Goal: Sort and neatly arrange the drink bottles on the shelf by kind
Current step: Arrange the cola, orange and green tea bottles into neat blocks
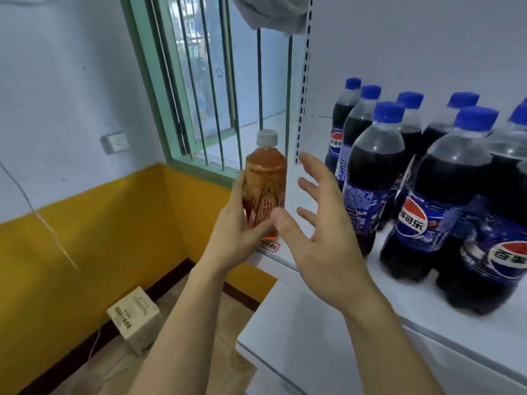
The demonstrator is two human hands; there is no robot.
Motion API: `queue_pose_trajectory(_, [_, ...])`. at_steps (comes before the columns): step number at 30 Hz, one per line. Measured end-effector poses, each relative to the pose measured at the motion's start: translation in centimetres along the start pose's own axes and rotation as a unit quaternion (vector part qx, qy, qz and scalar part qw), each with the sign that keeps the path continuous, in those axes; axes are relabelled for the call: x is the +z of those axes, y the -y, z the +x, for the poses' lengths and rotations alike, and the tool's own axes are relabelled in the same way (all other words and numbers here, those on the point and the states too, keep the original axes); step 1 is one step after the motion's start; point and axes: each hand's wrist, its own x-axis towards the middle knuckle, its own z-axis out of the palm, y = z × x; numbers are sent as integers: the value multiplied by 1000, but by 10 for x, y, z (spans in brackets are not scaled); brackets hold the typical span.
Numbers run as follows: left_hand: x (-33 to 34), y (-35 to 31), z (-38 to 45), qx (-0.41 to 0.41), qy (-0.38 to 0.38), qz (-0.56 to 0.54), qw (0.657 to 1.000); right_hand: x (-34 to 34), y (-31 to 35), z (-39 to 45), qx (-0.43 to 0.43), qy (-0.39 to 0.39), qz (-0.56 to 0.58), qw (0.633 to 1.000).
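One tea bottle (265, 183), amber with a white cap and an orange label, is upright in our left hand (242, 238), which wraps its lower half, fingers behind and thumb across the front. We hold it just at the left end of the white shelf (322, 332); its base is hidden by the hand, so we cannot tell whether it touches the board. Our right hand (322, 235) is spread wide and holds nothing, palm toward the tea bottle, its thumb just beside the label and its fingers (313, 166) reaching toward the cola.

The shelf's front edge runs diagonally from the tea bottle down to the lower right, and its left end stops at a slotted upright (303, 89). Between that upright and the nearest cola lies a bare strip of board, the only open room we see at this end; our right hand hangs over it.

Cola bottles (445, 195), dark with blue caps and blue labels, crowd the right side, standing upright in close rows, many touching. The front ones stand near the edge, so they hem in the strip from the right.

Left of the shelf, a green-framed window (199, 81) with vertical bars sits close behind the tea bottle. A grey cloth (271, 12) hangs above. Below are a yellow-painted wall, a wall socket (114, 142), and a small cardboard box (134, 315) on the floor.
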Motion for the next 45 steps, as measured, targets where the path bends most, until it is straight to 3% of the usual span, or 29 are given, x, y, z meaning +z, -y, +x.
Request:
queue_pose_trajectory(5, [-7,5,-31,112,-15,-90,990,23,11,11,11,-40,59,997])
queue_pose_trajectory(11, [-34,-23,-51,185,-9,-94,978,19,38,-1,-78,-49,82,992])
queue_pose_trajectory(15, [-31,-52,-55,231,-10,-126,965,-14,61,-22,-109,-139,118,977])
queue_pose_trajectory(22, [61,-109,-68,230,49,-230,944,-105,85,-68,-55,-330,-1,942])
queue_pose_trajectory(32, [209,-205,-102,234,201,-316,897,-254,95,-152,-25,-458,-103,883])
queue_pose_trajectory(38, [318,-271,-137,198,280,-296,892,-370,91,-198,3,-468,-146,872])
queue_pose_trajectory(41, [364,-299,-143,188,312,-242,899,-422,81,-194,-3,-420,-199,885])
queue_pose_trajectory(45, [398,-314,-128,151,233,-135,951,-473,60,-163,8,-325,-229,917])
